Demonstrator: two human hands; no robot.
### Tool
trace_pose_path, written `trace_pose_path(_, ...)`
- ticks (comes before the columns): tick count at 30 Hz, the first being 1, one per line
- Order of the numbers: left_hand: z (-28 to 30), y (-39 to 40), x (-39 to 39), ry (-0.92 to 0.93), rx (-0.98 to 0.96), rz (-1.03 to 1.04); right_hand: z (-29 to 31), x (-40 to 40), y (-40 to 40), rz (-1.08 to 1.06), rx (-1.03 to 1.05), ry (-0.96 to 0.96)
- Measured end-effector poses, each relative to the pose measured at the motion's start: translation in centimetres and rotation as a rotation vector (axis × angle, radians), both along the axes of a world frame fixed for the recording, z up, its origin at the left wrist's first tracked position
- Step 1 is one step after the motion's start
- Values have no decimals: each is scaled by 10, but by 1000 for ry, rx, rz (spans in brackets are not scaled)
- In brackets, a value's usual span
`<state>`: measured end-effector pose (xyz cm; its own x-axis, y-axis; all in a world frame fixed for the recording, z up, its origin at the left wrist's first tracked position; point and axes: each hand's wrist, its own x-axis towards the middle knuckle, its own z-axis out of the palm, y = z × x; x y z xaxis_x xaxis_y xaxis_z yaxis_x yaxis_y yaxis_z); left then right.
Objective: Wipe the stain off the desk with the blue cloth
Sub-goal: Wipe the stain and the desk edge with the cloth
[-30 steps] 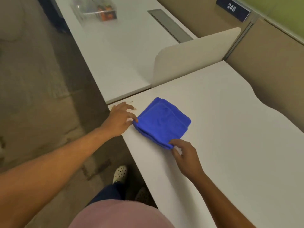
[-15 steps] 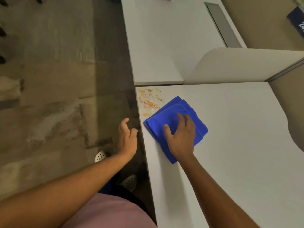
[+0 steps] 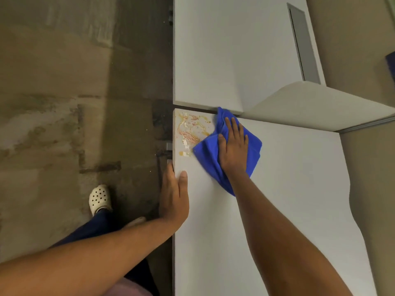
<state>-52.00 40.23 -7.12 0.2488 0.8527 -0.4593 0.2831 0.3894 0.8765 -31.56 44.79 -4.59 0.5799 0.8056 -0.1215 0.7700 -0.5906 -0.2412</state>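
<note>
Right grip [image 3: 233, 149] flat on blue cloth [image 3: 208, 155] beside stain [image 3: 190, 130].

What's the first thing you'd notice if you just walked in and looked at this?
The bright blue folded cloth jumps out, pressed flat under the right hand near the far left corner of the white desk. Right beside it, at the desk's corner, sits a messy orange and yellow smeared stain. The left hand rests on the desk's left edge.

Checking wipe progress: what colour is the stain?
Orange-red and yellow streaks on the stain, head view.
</note>
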Motion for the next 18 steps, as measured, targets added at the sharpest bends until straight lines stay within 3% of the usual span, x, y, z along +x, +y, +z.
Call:
trace_pose_path(10,-7,2,-3,80,48,-105,3,10,-64,99,117,122)
trace_pose_path(18,-8,-1,0,120,144,-64,-3,20,-18,188,39,19)
